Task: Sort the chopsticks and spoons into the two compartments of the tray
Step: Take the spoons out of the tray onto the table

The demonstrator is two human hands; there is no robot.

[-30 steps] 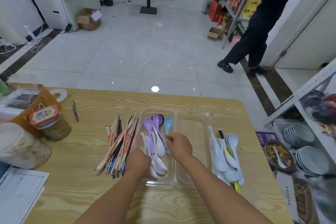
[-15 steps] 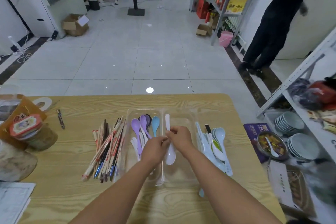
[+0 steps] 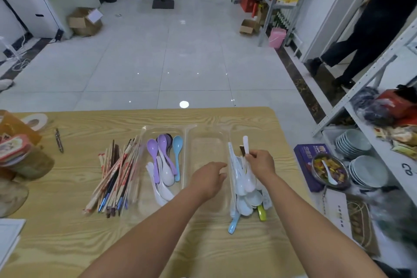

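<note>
Near edge: both forearms reach in over the table (image 3: pixel 58 228).

Left hand (image 3: pixel 209 178) hovers over the tray's right compartment, fingers loose, holding nothing.

Right hand (image 3: pixel 259 162), at 3 o'clock from the tray, pinches the handle of a white spoon (image 3: pixel 245 143). The handle tip sticks up above the fingers; a dark stub (image 3: pixel 242 150) shows beside it, and I cannot tell what it is.

- Spoon pile (image 3: pixel 244 201): on the table just right of the tray, white and pale blue with one green handle, overlapping. They look like light, stiff, smooth plastic, likely slippery. The handle is the best hold, since the bowls nest and may drag neighbours along.
- Tray (image 3: pixel 207 151): clear plastic. The right compartment is bare. The left one holds sorted spoons (image 3: pixel 164 160) in purple, blue and white.
- Chopsticks (image 3: pixel 115 176): loose heap on the table at 9 o'clock from the tray, some paper-wrapped. They look thin, light and apt to roll. Better gathered as a bundle at mid-length.

In the way: the tray's raised rim lies between each heap and its compartment.

Farther out:
- 3 o'clock: purple box (image 3: pixel 309 160), food bowl (image 3: pixel 329 171), stacked plates (image 3: pixel 352 142).
- 10 o'clock: a pen (image 3: pixel 59 140), a jar (image 3: pixel 24 158).
- 1 o'clock, across the floor: a person in black (image 3: pixel 372 29).
</note>
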